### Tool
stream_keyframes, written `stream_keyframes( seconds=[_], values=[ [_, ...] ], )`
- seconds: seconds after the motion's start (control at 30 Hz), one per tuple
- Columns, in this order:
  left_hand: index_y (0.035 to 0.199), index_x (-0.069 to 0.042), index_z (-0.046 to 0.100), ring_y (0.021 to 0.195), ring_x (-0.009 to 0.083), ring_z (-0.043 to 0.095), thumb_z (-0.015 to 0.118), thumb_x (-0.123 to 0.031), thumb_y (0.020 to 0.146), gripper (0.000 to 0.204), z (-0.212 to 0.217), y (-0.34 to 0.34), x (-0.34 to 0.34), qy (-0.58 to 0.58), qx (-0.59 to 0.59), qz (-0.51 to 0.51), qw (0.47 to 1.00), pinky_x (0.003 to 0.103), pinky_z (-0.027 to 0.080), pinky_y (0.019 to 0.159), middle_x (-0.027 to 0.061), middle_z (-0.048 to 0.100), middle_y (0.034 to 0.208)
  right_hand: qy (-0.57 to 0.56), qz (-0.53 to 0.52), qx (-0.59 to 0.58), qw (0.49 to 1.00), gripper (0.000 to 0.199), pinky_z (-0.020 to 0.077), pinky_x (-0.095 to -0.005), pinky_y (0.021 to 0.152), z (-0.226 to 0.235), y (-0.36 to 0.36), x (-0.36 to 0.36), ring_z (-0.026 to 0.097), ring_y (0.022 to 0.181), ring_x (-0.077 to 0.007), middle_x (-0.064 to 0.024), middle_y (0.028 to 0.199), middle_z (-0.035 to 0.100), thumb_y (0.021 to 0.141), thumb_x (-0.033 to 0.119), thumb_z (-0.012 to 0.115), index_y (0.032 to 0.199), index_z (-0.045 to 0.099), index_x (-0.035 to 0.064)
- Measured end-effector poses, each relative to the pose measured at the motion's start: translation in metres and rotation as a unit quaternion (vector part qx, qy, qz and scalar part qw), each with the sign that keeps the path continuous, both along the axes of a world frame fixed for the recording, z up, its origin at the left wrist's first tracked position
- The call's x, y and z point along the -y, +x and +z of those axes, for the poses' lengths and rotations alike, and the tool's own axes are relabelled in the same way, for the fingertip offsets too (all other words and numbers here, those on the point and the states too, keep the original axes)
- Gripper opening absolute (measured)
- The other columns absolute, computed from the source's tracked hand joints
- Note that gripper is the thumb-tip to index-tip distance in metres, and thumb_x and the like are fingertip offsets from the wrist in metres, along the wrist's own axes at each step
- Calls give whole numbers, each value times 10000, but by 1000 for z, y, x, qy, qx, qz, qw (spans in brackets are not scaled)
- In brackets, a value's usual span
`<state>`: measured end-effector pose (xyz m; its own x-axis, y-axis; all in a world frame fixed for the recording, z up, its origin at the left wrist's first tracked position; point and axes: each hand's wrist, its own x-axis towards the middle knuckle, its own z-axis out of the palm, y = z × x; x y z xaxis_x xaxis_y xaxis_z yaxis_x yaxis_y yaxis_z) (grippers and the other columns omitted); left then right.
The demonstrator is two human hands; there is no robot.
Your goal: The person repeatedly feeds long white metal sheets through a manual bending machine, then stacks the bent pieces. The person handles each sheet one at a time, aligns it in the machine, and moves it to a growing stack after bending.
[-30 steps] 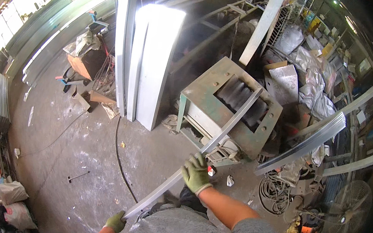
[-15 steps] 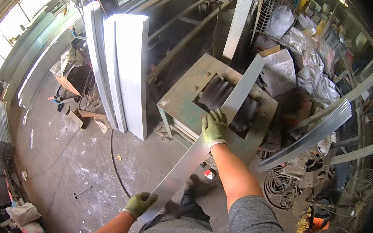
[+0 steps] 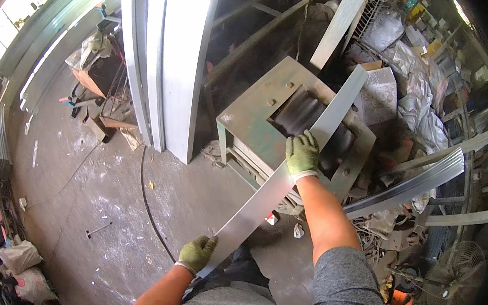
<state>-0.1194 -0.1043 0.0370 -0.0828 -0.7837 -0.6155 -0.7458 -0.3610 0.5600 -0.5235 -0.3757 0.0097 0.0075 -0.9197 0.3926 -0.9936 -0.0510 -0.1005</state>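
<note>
Head view, looking down on two gloved hands feeding a long flat metal strip [image 3: 281, 184] across a machine. Left hand [image 3: 197, 252], in a green work glove, is closed around the near end of the strip, low in the frame just above the person's grey shirt. Right hand [image 3: 302, 154], also in a green glove, lies palm-down on the strip further along, fingers curled over its edge, at the near side of the green machine table [image 3: 248, 114]. From the left hand the strip runs diagonally up and to the right, passes under the right hand, and crosses the dark rollers [image 3: 296, 113] set in the opening of the table top; its far end projects beyond the table toward a grey embossed box [image 3: 380, 96]. To the left of the table stand several tall pale metal sheets [image 3: 178, 67], leaning upright. A black cable [image 3: 148, 202] trails over the dusty concrete floor [image 3: 77, 194]. To the right lie long folded metal profiles [image 3: 414, 187], and a fan [image 3: 459, 273] stands near the frame's lower right edge.
</note>
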Motion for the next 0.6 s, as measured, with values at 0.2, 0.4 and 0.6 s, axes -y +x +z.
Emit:
stream_keyframes(
  seconds=[0.2,0.4,0.6],
  values=[
    [1132,-102,803,1074,543,747,543,-691,1147,644,-39,57,-60,-42,-17,32,998,618,582,910,266,803,1086,21,10,43,999,344,393,-578,1303,-2,59,-50,580,1464,-425,-148,1308,781,1119,371,643,1086,782,58],
    [1131,-104,800,1055,541,750,538,-693,1146,644,-72,127,-127,-44,-14,37,998,610,589,881,271,797,1053,3,49,38,998,269,367,-605,1303,-14,126,-115,546,1468,-446,-136,1271,748,1102,321,632,1099,753,81],
    [1105,-89,814,1046,527,756,545,-654,1146,628,-83,184,-194,-21,28,44,998,606,583,910,258,804,1040,20,44,27,998,290,377,-593,1297,-25,190,-183,516,1517,-435,-133,1309,753,1113,323,619,1110,761,70]
  ],
)
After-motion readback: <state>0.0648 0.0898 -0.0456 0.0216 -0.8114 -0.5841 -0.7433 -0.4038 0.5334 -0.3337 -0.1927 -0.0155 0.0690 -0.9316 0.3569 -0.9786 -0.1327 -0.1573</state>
